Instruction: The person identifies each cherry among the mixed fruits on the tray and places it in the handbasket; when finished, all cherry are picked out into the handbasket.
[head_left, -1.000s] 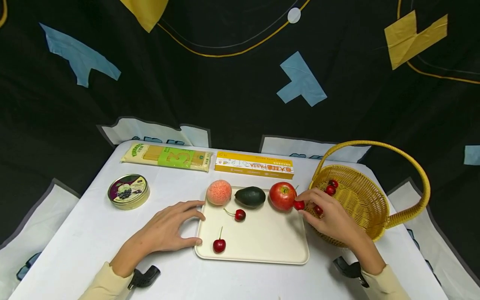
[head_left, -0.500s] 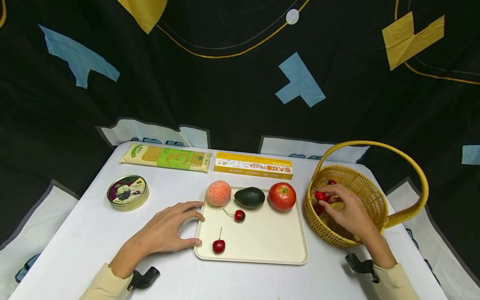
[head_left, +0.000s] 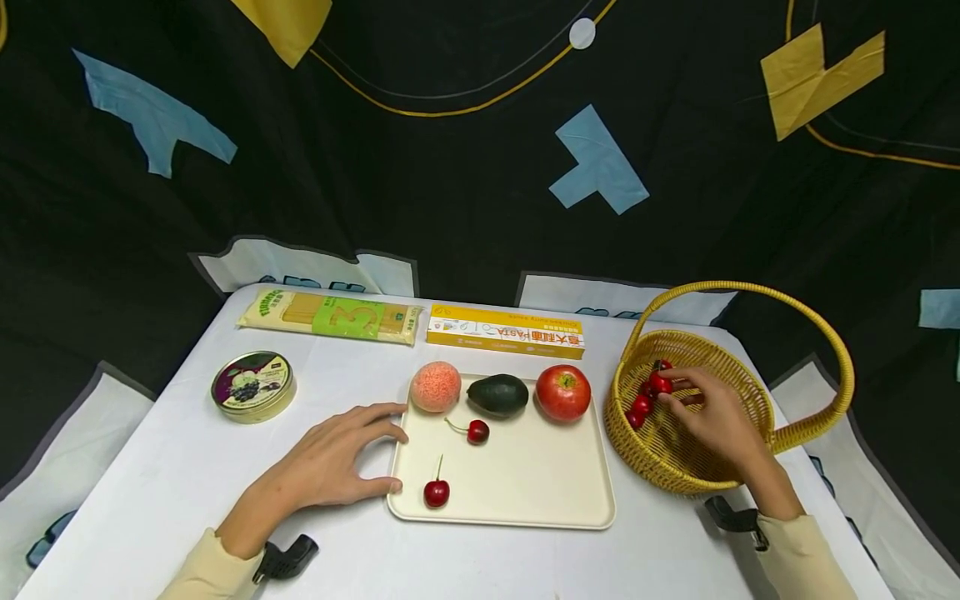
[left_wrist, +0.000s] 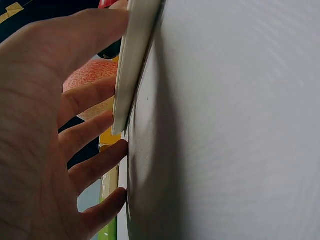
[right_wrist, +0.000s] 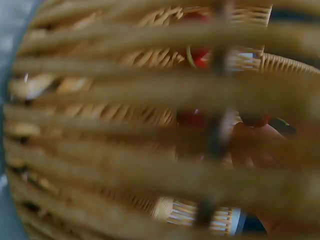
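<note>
My right hand (head_left: pixel 712 417) reaches into the yellow wicker basket (head_left: pixel 753 392) and pinches a red cherry (head_left: pixel 660 382) between thumb and fingertips. More cherries (head_left: pixel 641 405) lie just left of it on the basket floor. In the right wrist view, blurred basket strands cover most of the hand. My left hand (head_left: pixel 337 457) is spread at the left edge of the cream tray (head_left: pixel 525 500), thumb and fingertips touching its rim (left_wrist: pixel 135 65). On the tray are a pink peach-like fruit (head_left: pixel 436 387), a dark green avocado (head_left: pixel 498 394), a red apple (head_left: pixel 563 393) and two stemmed cherries (head_left: pixel 437 492).
Behind the tray lie a bag of spaghetti (head_left: pixel 330 317) and a yellow pasta box (head_left: pixel 505 332). A round tin (head_left: pixel 253 386) stands at the left on the white tablecloth (head_left: pixel 172 467). The basket's tall handle (head_left: pixel 813 321) arches over its right side.
My right hand has moved right from beside the apple, carrying a cherry into the basket. More cherries now show there. The left hand stays at the tray's edge.
</note>
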